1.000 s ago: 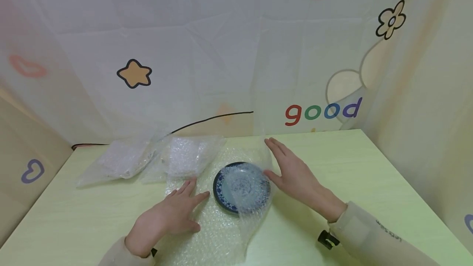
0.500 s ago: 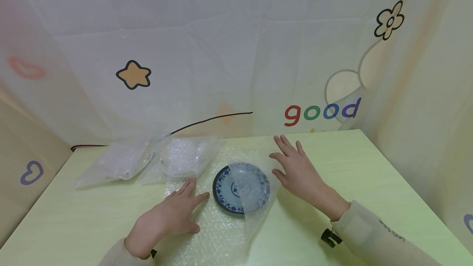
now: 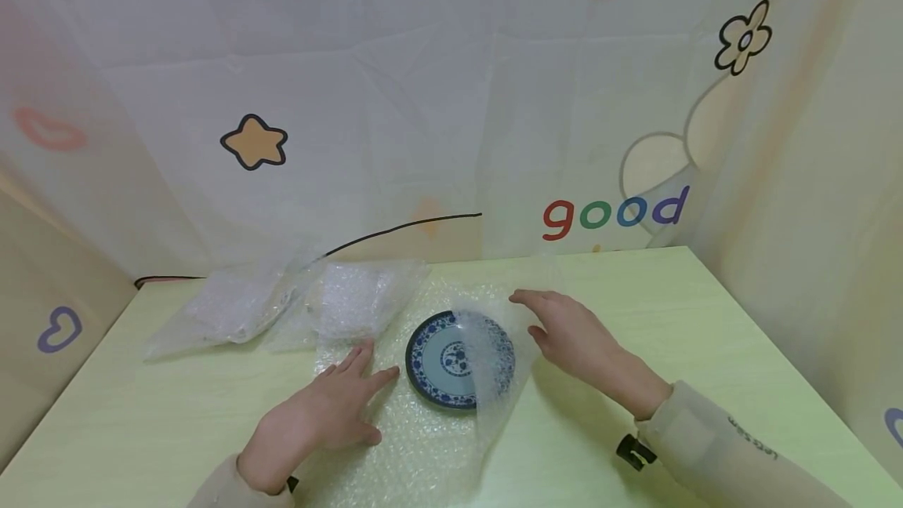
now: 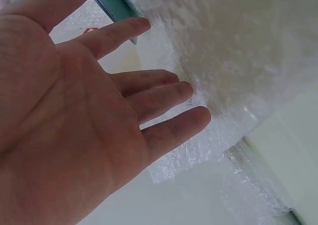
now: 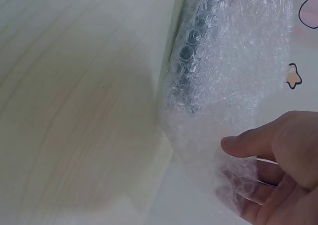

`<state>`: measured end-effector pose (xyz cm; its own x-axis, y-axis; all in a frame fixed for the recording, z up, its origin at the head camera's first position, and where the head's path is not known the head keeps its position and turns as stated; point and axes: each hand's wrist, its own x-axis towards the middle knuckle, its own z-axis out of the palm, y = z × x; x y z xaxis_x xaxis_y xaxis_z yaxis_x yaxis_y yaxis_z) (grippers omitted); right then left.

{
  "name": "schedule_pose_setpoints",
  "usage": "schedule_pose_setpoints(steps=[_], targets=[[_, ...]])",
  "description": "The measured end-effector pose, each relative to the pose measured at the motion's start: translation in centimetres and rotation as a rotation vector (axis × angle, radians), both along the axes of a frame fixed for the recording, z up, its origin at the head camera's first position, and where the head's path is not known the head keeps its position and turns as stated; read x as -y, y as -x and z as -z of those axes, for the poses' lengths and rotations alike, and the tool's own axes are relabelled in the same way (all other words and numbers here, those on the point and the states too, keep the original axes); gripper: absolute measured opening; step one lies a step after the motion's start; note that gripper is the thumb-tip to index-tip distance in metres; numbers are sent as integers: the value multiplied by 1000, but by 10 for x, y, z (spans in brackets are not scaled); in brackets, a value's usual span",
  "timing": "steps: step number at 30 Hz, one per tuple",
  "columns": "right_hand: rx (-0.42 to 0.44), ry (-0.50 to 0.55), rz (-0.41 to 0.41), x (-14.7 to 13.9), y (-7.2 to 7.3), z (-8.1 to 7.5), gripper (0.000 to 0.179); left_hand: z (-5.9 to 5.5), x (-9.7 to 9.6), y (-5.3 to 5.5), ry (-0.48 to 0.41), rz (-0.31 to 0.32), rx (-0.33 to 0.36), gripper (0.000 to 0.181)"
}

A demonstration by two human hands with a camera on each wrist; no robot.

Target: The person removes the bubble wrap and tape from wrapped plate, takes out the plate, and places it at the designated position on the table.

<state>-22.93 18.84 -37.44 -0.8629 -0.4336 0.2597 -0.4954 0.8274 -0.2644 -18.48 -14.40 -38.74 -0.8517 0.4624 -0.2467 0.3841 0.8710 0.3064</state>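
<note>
A round plate with a blue floral rim and dark edge lies on a bubble wrap sheet. The sheet's right flap covers the plate's right part. My left hand rests on the sheet left of the plate, fingers spread, holding nothing; its palm shows in the left wrist view. At the plate's upper right, my right hand is at the raised flap. In the right wrist view, the flap passes between thumb and bent fingers, which hold it loosely. In the head view some of these fingers are hidden.
Two bubble-wrapped packages, one at the far left and one nearer the middle, lie at the back of the pale table. A printed curtain hangs behind the table's back edge.
The flap has sprung back rightward, baring more of the plate. My right hand moved slightly right, spread its fingers, then bent them at the flap. My left hand has stayed put.
</note>
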Motion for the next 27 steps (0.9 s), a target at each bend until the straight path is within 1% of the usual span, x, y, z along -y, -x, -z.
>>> schedule_pose_setpoints(steps=[3, 6, 14, 17, 22, 27], targets=[[34, 10, 6, 1, 0, 0, 45, 0, 0, 0, -3, 1, -1, 79], [51, 31, 5, 1, 0, -1, 41, 1, 0, 1, 0, 2, -1, 79], [51, 116, -29, 1, 0, 0, 20, 1, 0, 1, 3, -2, 3, 80], [66, 151, -44, 2, 0, -2, 14, 0, 0, 0, -5, -3, 9, 79], [119, 204, -46, 0, -1, -5, 27, -1, 0, 0, -9, 2, 7, 80], [154, 212, -36, -3, -3, -7, 33, -1, 1, 0, -13, 1, 9, 80]])
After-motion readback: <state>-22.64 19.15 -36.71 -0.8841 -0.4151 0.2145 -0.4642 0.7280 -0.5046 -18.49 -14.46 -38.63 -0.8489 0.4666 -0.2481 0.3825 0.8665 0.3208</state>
